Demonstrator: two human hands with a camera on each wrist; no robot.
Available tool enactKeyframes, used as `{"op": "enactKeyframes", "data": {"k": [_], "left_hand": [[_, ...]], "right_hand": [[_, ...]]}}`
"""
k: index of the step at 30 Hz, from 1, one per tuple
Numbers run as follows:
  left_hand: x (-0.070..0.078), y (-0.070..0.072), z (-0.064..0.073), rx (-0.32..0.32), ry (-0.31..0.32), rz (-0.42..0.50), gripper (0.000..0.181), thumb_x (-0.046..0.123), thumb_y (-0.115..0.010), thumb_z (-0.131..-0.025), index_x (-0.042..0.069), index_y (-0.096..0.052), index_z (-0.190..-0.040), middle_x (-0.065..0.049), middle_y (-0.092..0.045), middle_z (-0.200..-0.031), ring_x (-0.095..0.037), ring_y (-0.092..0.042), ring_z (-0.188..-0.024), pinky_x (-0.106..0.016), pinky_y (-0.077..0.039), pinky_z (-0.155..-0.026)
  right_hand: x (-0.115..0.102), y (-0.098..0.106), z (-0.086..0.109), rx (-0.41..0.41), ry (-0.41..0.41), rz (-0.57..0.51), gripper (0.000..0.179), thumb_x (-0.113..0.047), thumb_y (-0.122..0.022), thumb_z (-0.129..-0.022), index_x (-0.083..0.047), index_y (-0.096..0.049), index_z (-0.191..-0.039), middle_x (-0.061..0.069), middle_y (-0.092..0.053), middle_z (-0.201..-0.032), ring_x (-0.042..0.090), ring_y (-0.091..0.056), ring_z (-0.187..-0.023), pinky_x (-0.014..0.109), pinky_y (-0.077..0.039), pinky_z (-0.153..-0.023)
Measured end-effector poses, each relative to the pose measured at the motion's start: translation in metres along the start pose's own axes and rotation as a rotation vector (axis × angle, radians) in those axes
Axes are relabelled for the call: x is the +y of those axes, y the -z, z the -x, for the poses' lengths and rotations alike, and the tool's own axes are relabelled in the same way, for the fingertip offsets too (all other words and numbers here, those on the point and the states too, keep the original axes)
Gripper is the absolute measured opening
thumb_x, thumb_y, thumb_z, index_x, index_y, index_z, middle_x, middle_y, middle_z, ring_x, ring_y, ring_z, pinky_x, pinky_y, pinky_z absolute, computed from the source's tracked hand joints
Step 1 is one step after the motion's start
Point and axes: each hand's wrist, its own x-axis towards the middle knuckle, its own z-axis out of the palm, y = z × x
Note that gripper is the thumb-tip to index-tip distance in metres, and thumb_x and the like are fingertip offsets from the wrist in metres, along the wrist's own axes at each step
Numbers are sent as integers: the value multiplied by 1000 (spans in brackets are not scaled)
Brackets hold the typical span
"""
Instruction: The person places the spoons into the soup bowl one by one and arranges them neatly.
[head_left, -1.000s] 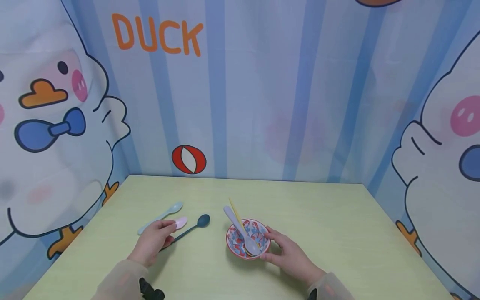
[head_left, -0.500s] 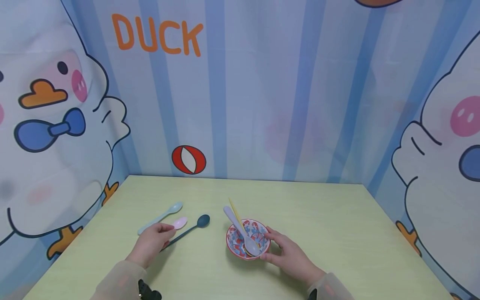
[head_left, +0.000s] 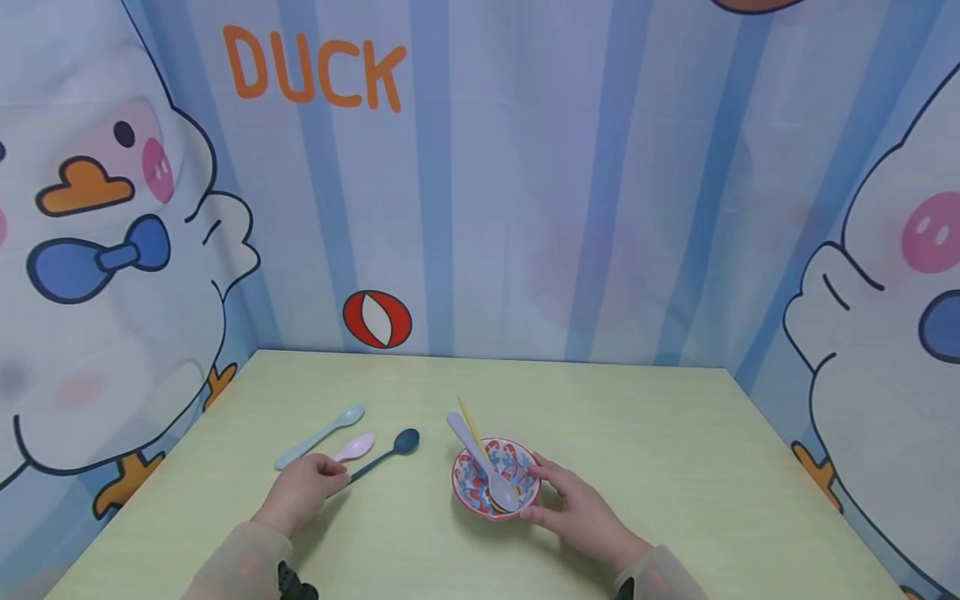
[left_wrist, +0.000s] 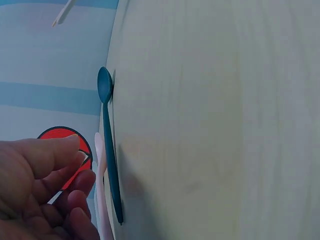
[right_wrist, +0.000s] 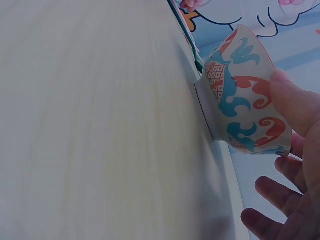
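My left hand (head_left: 303, 492) hovers near the handle end of a small pink spoon (head_left: 356, 447), its fingers loosely curled. In the left wrist view, nothing shows between the thumb and fingers of that hand (left_wrist: 45, 185). A dark teal long-handled spoon (left_wrist: 111, 150) lies on the near side of the pink one, and a light blue spoon (head_left: 321, 435) on the far side. My right hand (head_left: 581, 508) grips the side of a patterned red-and-blue bowl (right_wrist: 245, 100) at its rim. Inside the bowl lean a lavender spoon (head_left: 477, 452) and a thin yellow-handled utensil (head_left: 467, 417).
All of this stands on a pale yellow-green table (head_left: 637, 433). A striped blue curtain (head_left: 510, 208) with printed ducks rises directly behind the table's back edge and along both sides.
My left hand has drawn back slightly toward the person and left, uncovering more of the pink spoon. The right hand and the bowl have not moved.
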Motion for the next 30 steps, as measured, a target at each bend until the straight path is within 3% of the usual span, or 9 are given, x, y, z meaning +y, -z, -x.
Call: {"op": "enactKeyframes", "data": {"k": [6,15,22,30], "left_hand": [[-4,-2,-1,-24,6,-48,21,15,-68,-88,3,-65,-104,-9,-63,-97,-24,-54,-85,-40,-45,-74],[-5,-5,0,-14,-25,-125,18,11,-71,-83,4,-66,-98,-7,-62,-91,-23,-55,-83,-44,-44,-77],[-4,-4,1,-5,-52,-183,23,11,-71,-83,1,-65,-102,-8,-61,-93,-24,-53,-83,-43,-44,-77],[-3,-3,3,-23,-53,-256,11,12,-72,-83,5,-65,-88,-5,-60,-84,-22,-52,-77,-39,-44,-71]], "right_hand": [[0,0,0,-3,-1,-1,74,-47,-72,-81,-7,-49,-139,8,-35,-152,36,-32,-138,54,-32,-106],[1,0,0,1,-1,5,74,-47,-72,-80,-8,-49,-139,8,-35,-152,35,-32,-138,53,-32,-106],[1,0,0,4,4,7,74,-47,-72,-80,-7,-50,-138,7,-36,-152,34,-32,-138,52,-33,-106],[2,0,0,5,3,18,74,-48,-72,-80,-7,-50,-138,7,-36,-152,35,-33,-137,54,-33,-106]]}}
